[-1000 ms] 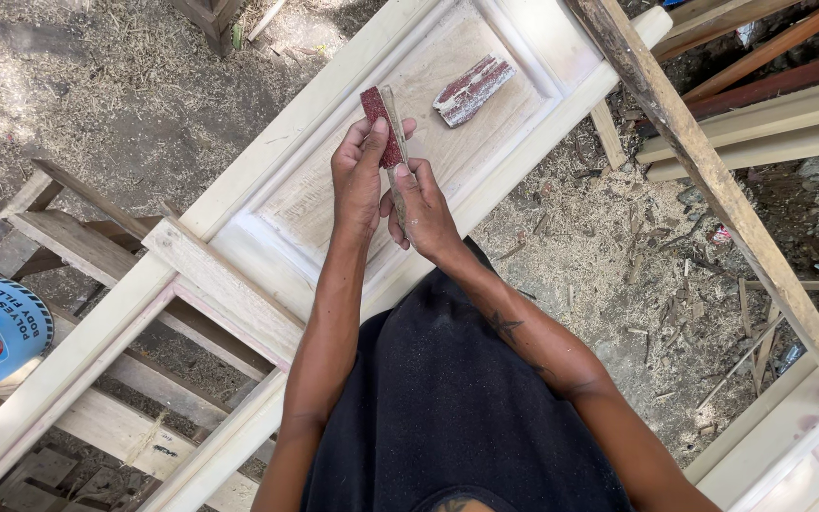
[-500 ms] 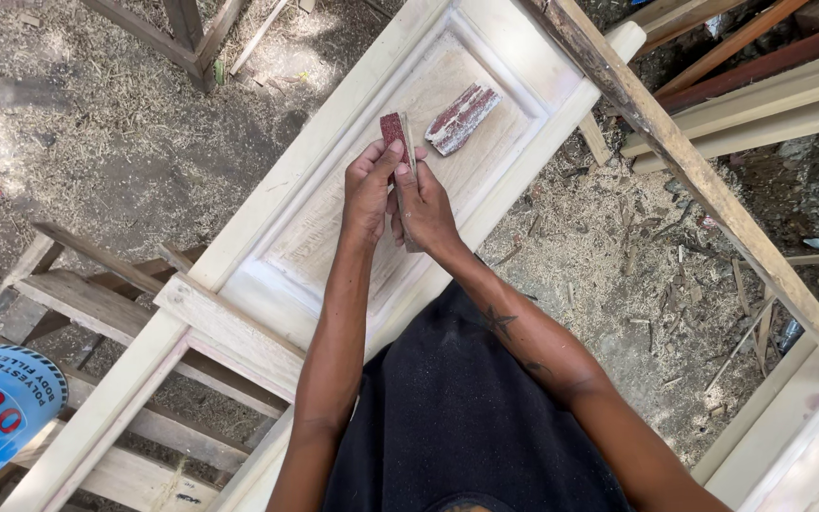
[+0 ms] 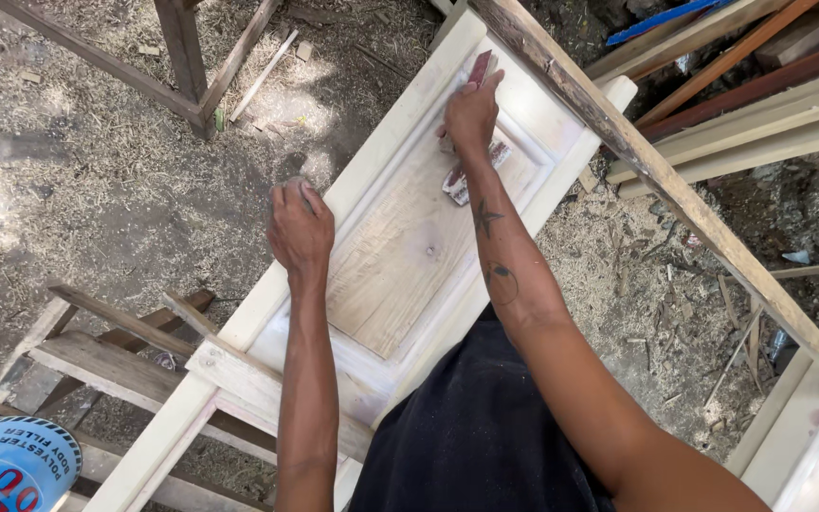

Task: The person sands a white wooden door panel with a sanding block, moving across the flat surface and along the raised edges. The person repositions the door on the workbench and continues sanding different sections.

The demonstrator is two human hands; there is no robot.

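While the pale wooden door panel (image 3: pixel 400 246) lies slanted across the middle of the head view, its near end resting on a rough timber frame (image 3: pixel 116 356) at lower left, the right hand (image 3: pixel 471 112) reaches to the panel's far end. It is closed around a folded reddish piece of sandpaper (image 3: pixel 479 68), pressing it against the raised moulding near the far edge. Just beside that hand, partly hidden under the wrist, a second worn sandpaper scrap (image 3: pixel 462 180) lies on the recessed centre. The left hand (image 3: pixel 300 226) grips the panel's left rail, fingers curled over its outer edge. A long rough plank (image 3: pixel 675 190) runs diagonally on the right, above sawdust-strewn ground (image 3: pixel 78 180). A blue-lidded filler can (image 3: pixel 11 465) sits at the near left corner.
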